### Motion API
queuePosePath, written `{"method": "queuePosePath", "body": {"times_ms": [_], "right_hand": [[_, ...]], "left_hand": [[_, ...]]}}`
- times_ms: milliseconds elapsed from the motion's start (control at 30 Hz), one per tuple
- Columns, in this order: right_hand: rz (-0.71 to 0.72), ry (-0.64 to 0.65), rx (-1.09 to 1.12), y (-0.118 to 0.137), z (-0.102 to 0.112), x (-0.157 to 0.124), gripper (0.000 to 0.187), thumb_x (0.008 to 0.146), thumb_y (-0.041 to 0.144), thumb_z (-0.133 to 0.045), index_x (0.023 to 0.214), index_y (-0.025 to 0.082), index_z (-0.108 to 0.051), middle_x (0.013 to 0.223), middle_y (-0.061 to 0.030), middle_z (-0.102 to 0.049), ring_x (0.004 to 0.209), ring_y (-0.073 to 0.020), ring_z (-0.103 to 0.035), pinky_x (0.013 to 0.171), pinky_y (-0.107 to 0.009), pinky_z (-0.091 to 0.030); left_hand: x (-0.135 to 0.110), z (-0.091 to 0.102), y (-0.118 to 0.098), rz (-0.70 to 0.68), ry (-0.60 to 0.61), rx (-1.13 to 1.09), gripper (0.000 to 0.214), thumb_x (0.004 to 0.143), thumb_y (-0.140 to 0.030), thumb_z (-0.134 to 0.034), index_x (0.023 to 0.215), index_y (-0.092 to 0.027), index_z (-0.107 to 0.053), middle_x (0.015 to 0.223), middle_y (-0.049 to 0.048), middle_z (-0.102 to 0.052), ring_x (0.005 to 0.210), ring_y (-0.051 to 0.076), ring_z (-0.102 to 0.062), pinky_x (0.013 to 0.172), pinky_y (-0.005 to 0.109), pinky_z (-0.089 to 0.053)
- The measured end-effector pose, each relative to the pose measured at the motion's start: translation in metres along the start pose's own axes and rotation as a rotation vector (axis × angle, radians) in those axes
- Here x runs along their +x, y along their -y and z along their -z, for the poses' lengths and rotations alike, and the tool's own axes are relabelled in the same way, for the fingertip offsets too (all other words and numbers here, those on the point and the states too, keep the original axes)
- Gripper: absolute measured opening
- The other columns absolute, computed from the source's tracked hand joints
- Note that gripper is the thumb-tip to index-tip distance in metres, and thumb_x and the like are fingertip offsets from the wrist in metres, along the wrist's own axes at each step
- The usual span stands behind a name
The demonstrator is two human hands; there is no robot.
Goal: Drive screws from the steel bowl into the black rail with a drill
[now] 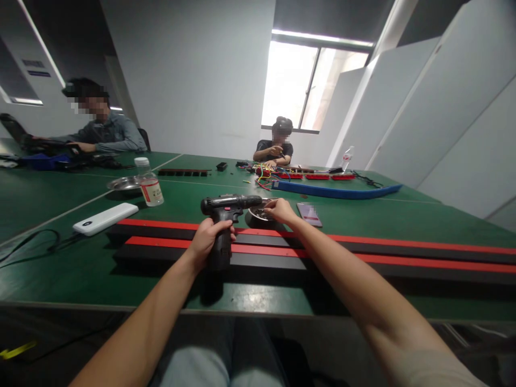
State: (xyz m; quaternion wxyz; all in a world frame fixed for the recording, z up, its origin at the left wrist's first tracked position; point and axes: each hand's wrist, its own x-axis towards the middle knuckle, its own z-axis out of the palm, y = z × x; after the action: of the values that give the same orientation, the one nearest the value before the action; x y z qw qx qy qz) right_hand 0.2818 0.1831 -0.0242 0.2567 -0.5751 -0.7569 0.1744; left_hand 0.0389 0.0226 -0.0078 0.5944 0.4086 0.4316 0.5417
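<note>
A black cordless drill [220,212] is in my left hand [206,237], whose fingers wrap round its handle. The drill lies level, its chuck pointing right. At the chuck end, my right hand [282,209] has its fingertips pinched together over a small metal bowl [255,219]. Small pieces lie in the bowl, too small to make out. Whatever the right fingertips hold is hidden. Below both hands, two long black bars with red top strips run side by side across the table: a front bar [157,253] and a rear bar [155,227].
Left of the bars are a white power bank [105,217], a bottle [149,183] and a metal dish [121,184]. A phone [309,214] lies beyond my right forearm. Further back are a blue strip [334,190] and coloured wires [264,173]. Two people sit across the green table [60,279].
</note>
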Motion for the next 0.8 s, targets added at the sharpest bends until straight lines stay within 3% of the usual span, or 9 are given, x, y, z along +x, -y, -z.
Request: {"method": "queuePosePath", "body": {"times_ms": [167, 267, 400, 533, 700, 800], "right_hand": [[0.081, -0.164, -0.017, -0.008, 0.017, -0.031, 0.029, 0.093, 0.036, -0.058, 0.082, 0.017, -0.076, 0.085, -0.0098, -0.076, 0.074, -0.0201, -0.065, 0.067, -0.027, -0.040], [0.118, -0.200, -0.026, -0.017, 0.024, -0.048, 0.035, 0.097, 0.036, -0.048, 0.074, 0.018, -0.068, 0.081, -0.0098, -0.073, 0.074, -0.0202, -0.063, 0.068, -0.028, -0.040], [0.006, -0.231, 0.236, -0.030, 0.029, -0.055, 0.028, 0.094, 0.031, -0.045, 0.070, 0.020, -0.054, 0.069, -0.0036, -0.064, 0.067, -0.0164, -0.058, 0.065, -0.026, -0.040], [-0.072, -0.181, 0.549, -0.037, 0.031, -0.052, 0.016, 0.086, 0.032, -0.056, 0.080, 0.018, -0.060, 0.075, -0.0024, -0.066, 0.065, -0.0144, -0.060, 0.061, -0.025, -0.041], [-0.062, -0.096, 0.665, -0.040, 0.035, -0.054, 0.029, 0.078, 0.042, -0.069, 0.091, 0.016, -0.072, 0.090, -0.0075, -0.073, 0.070, -0.0142, -0.060, 0.059, -0.024, -0.038], [-0.106, -0.096, 0.768, -0.039, 0.038, -0.056, 0.028, 0.073, 0.040, -0.072, 0.088, 0.016, -0.071, 0.087, -0.0066, -0.073, 0.066, -0.0127, -0.059, 0.057, -0.024, -0.036]], "left_hand": [[0.001, 0.001, 0.000, -0.036, 0.042, -0.021, 0.022, 0.074, -0.027, -0.079, 0.080, -0.011, -0.065, 0.073, 0.0068, -0.068, 0.056, 0.016, -0.065, 0.045, 0.028, -0.055], [0.000, 0.000, -0.001, -0.020, 0.050, 0.000, 0.021, 0.075, -0.026, -0.077, 0.080, -0.010, -0.066, 0.071, 0.0075, -0.068, 0.055, 0.016, -0.064, 0.045, 0.028, -0.055], [-0.004, -0.002, -0.004, -0.001, 0.055, 0.016, 0.021, 0.075, -0.026, -0.078, 0.082, -0.010, -0.066, 0.071, 0.0075, -0.068, 0.055, 0.017, -0.066, 0.046, 0.027, -0.056], [-0.008, -0.004, -0.006, -0.003, 0.055, 0.031, 0.023, 0.075, -0.026, -0.079, 0.083, -0.010, -0.065, 0.072, 0.0075, -0.068, 0.057, 0.017, -0.066, 0.048, 0.027, -0.056], [-0.006, -0.002, -0.003, 0.010, 0.040, 0.063, 0.023, 0.076, -0.027, -0.080, 0.084, -0.010, -0.065, 0.073, 0.0087, -0.069, 0.059, 0.018, -0.068, 0.050, 0.028, -0.057], [-0.001, 0.002, 0.001, 0.010, 0.055, 0.056, 0.025, 0.076, -0.028, -0.081, 0.086, -0.011, -0.066, 0.075, 0.0087, -0.069, 0.059, 0.018, -0.068, 0.051, 0.029, -0.058]]}}
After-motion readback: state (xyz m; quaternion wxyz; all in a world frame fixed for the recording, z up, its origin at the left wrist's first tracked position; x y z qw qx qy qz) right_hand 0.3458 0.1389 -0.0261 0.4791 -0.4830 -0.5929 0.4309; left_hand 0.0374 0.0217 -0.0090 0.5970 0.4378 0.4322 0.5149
